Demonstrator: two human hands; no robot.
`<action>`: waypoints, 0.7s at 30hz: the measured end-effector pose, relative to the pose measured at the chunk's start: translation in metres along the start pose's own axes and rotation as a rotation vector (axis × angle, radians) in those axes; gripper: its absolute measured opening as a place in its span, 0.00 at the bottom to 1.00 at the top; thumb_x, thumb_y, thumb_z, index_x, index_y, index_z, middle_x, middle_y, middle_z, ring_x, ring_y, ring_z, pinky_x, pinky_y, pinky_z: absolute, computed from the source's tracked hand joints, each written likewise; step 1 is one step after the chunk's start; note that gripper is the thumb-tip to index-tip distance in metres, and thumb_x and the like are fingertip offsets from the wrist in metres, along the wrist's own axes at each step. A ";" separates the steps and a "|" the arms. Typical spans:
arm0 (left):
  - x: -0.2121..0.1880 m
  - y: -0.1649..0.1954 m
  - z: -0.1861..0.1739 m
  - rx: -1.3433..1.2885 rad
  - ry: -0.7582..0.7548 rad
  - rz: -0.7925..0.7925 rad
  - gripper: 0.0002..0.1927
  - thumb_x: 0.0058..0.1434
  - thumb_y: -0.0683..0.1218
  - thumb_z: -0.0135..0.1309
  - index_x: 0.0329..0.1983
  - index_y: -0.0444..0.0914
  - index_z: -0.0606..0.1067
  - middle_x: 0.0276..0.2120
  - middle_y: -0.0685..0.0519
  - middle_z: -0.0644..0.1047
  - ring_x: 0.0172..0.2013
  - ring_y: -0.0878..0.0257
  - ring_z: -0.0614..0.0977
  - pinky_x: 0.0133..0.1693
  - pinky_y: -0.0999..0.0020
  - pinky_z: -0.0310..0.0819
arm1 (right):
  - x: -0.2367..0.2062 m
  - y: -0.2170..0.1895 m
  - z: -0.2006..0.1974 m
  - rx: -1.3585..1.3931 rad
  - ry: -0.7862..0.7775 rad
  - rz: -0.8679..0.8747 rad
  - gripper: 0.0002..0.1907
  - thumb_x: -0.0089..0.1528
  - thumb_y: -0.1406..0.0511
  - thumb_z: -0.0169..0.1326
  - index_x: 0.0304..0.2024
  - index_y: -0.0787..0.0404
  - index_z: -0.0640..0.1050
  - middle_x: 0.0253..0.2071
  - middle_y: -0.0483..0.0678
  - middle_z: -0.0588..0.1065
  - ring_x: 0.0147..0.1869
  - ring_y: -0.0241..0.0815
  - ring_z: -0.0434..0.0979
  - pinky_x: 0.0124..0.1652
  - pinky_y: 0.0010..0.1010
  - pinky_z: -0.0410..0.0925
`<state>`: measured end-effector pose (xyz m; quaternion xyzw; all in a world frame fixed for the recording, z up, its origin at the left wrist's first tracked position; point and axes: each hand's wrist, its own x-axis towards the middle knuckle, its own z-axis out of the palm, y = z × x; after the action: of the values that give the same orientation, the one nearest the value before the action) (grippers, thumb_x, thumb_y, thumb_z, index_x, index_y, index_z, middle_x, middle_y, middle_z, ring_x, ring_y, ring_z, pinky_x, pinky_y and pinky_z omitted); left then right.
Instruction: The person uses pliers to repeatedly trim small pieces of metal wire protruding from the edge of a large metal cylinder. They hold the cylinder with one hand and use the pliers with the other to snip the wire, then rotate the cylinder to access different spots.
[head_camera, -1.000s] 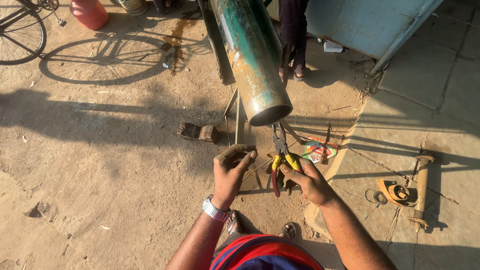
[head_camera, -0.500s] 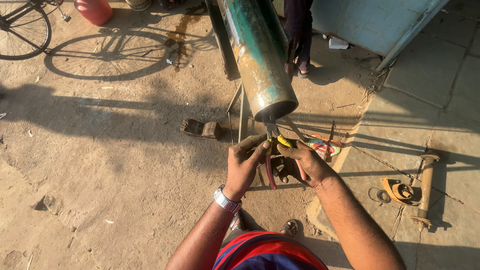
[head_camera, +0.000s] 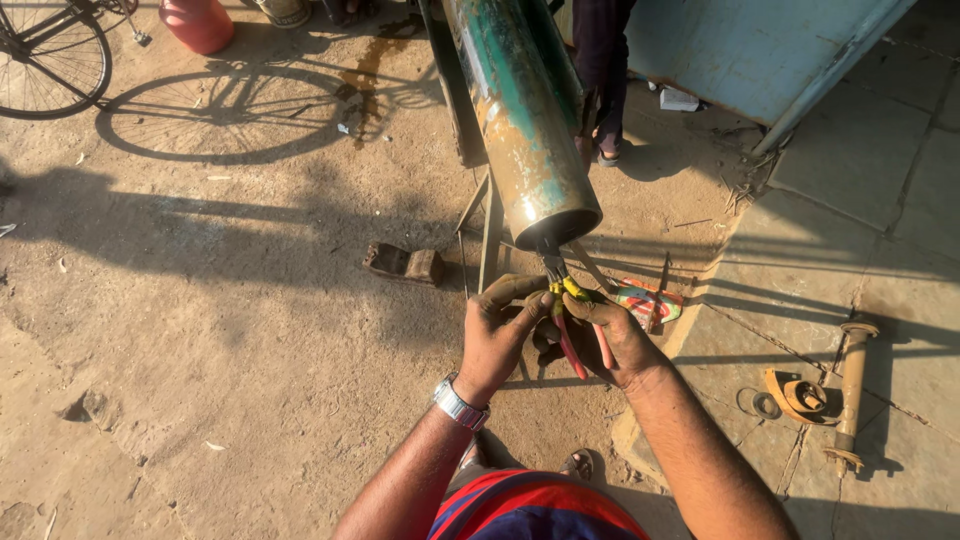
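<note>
Here, in the head view, both hands meet just below the open mouth of a large green, rust-streaked pipe (head_camera: 520, 120) that slants down from the top of the frame; the right hand (head_camera: 615, 340) is closed around the red handles of a pair of pliers (head_camera: 565, 300), whose yellow-collared nose points up into the shadowed rim of the pipe; what the nose grips there is too dark to tell. The left hand (head_camera: 497, 335), with a metal wristwatch (head_camera: 460, 403) on its wrist, has its fingers curled and its thumb stretched toward the pliers' joint, touching or just beside it; whether it pinches anything I cannot tell. Behind the hands a thin metal stand (head_camera: 487, 225) props the pipe; a small dark block (head_camera: 405, 263) lies on the dirt to the left, well apart. To the right, on the paving slabs, lie a rusty shaft (head_camera: 852, 390) and a ring-shaped fitting (head_camera: 797, 395); a bicycle wheel (head_camera: 50, 60) and a red container (head_camera: 200, 22) sit at the top left.
</note>
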<state>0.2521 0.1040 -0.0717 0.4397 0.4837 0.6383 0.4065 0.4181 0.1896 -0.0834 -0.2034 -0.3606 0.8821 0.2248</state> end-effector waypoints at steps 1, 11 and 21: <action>0.001 0.000 0.000 -0.006 0.007 -0.001 0.16 0.65 0.44 0.61 0.52 0.29 0.80 0.43 0.50 0.81 0.41 0.67 0.84 0.43 0.70 0.82 | -0.001 -0.001 0.003 0.021 0.003 0.041 0.17 0.63 0.53 0.56 0.44 0.58 0.76 0.30 0.46 0.73 0.27 0.36 0.73 0.24 0.27 0.67; -0.002 -0.015 0.002 0.065 0.055 0.014 0.20 0.71 0.50 0.53 0.53 0.28 0.79 0.51 0.46 0.80 0.48 0.63 0.80 0.50 0.68 0.76 | 0.013 0.025 -0.008 -0.069 0.021 -0.020 0.17 0.67 0.55 0.55 0.34 0.59 0.68 0.25 0.41 0.63 0.23 0.30 0.59 0.20 0.23 0.52; 0.006 -0.013 0.026 0.175 -0.045 0.182 0.25 0.69 0.53 0.55 0.61 0.30 0.75 0.60 0.44 0.76 0.56 0.56 0.79 0.56 0.63 0.72 | 0.023 0.024 -0.048 -0.517 0.291 -0.360 0.13 0.64 0.64 0.49 0.51 0.58 0.71 0.33 0.37 0.73 0.31 0.29 0.73 0.30 0.25 0.68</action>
<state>0.2765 0.1191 -0.0793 0.5297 0.4864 0.6179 0.3180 0.4181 0.2126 -0.1371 -0.3106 -0.5665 0.6693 0.3670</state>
